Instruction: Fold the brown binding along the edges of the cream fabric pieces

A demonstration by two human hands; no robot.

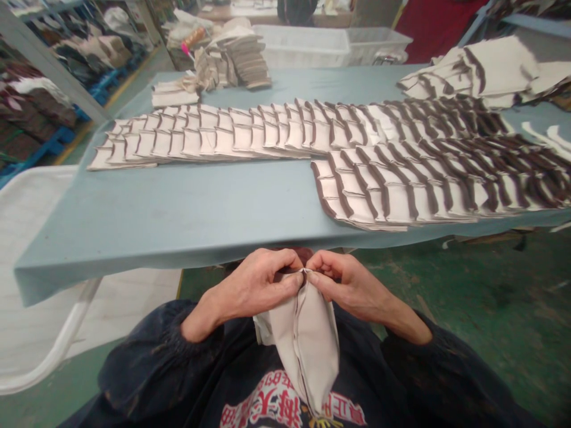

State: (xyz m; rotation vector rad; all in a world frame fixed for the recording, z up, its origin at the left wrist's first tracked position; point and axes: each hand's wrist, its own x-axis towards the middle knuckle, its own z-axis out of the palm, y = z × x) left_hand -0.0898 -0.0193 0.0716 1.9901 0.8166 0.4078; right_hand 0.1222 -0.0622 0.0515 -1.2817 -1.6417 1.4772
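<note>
Between my two hands hangs a beige fabric piece [312, 339] with a dark seam line down its middle, held close to my chest in front of the apron. My left hand [263, 282] pinches its top edge between thumb and fingers. Right beside it, my right hand [345, 282] pinches the same edge, the two thumbs nearly meeting. The lower end of the piece dangles loose. Beyond my hands, overlapping rows of beige pieces with dark brown trim [401, 184] lie on the table.
A blue-green covered table [200, 208] stands ahead, its front edge just past my hands. Another row of beige pieces [209, 134] runs along it. Fabric stacks [243, 53] stand at the back left, more fabric [499, 68] at back right. White bins [303, 47] are behind; a white cart [40, 368] is at left.
</note>
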